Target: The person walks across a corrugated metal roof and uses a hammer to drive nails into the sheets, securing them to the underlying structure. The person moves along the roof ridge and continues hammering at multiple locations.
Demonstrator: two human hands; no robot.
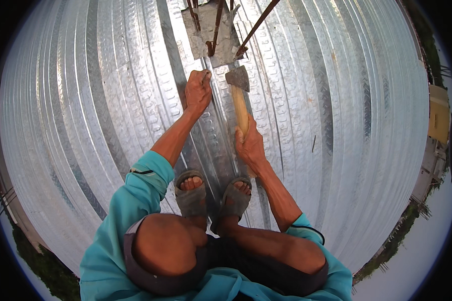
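Observation:
My left hand (198,91) is closed in a pinch at the lower edge of a square concrete patch (225,45) among the metal decking; what it holds is too small to make out. Just to its right, my right hand (250,143) grips the wooden handle of an axe-like tool (240,105), whose dark, flat head (237,79) lies just below the concrete. The silvery ribbed metal sheeting (110,100) runs beneath both hands.
Rusty steel bars (256,25) rise from the concrete at top centre. My sandalled feet (190,193) stand on the sheeting, knees bent below. A short dark rod (314,144) lies to the right. Greenery and structures show beyond the decking's curved edges.

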